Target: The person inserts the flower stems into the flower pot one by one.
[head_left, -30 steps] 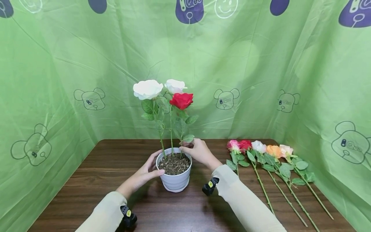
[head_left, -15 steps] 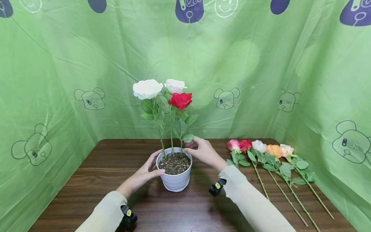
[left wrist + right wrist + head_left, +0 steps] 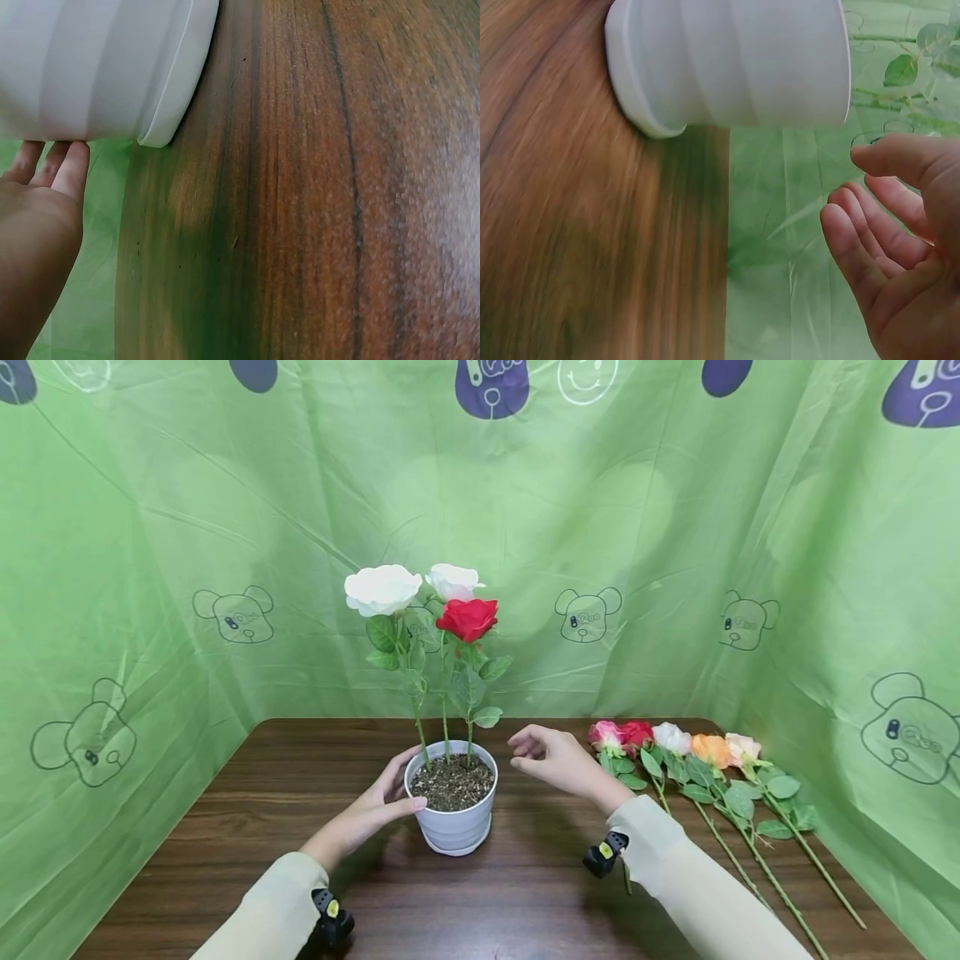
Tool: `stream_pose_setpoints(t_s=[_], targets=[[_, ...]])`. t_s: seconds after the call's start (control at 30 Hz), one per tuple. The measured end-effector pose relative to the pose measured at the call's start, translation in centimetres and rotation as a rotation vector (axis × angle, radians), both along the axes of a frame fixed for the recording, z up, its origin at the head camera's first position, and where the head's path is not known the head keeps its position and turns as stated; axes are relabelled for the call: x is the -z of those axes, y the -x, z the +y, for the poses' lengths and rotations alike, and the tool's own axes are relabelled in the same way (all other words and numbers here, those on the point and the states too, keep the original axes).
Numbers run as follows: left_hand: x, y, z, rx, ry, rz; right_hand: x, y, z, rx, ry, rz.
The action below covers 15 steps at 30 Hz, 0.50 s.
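Note:
A white flower pot [image 3: 456,832] filled with soil [image 3: 452,783] stands on the table. Two white roses [image 3: 382,591] and a red rose [image 3: 468,621] rise upright from the soil. My left hand [image 3: 372,810] grips the pot from the left, its thumb over the near rim and its fingers round the side. In the left wrist view, several fingers [image 3: 73,169] touch the pot wall. To the right of the pot, my right hand [image 3: 558,762] hovers apart from it. In the right wrist view its fingers are loosely bent and hold nothing.
At the right of the wooden table [image 3: 262,827] lie several cut roses, among them a pink rose [image 3: 607,737], an orange rose [image 3: 709,750] and a white rose [image 3: 671,739]. Green cloth [image 3: 637,527] surrounds the table at the back and sides.
My right hand has let go of the red rose's stem and moved right, away from the pot. The red rose shifted slightly left. The left hand stays on the pot.

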State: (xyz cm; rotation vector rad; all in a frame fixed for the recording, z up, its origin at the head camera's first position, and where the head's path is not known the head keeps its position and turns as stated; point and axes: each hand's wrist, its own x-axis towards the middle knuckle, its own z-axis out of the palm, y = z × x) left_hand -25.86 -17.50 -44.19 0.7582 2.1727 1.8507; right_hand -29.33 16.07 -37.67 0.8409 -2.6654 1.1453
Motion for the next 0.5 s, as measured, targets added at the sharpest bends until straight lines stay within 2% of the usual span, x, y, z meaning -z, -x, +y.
stream_pose_setpoints(t_s=[0.33,0.5], targets=[[-0.3,0.0,0.0,0.009,-0.008,-0.006,1.0,-0.7,3.8,-0.017,-0.068,-0.053],[-0.3,0.0,0.1,0.014,-0.007,-0.018,1.4,-1.2,6.2,0.012,-0.082,-0.083]])
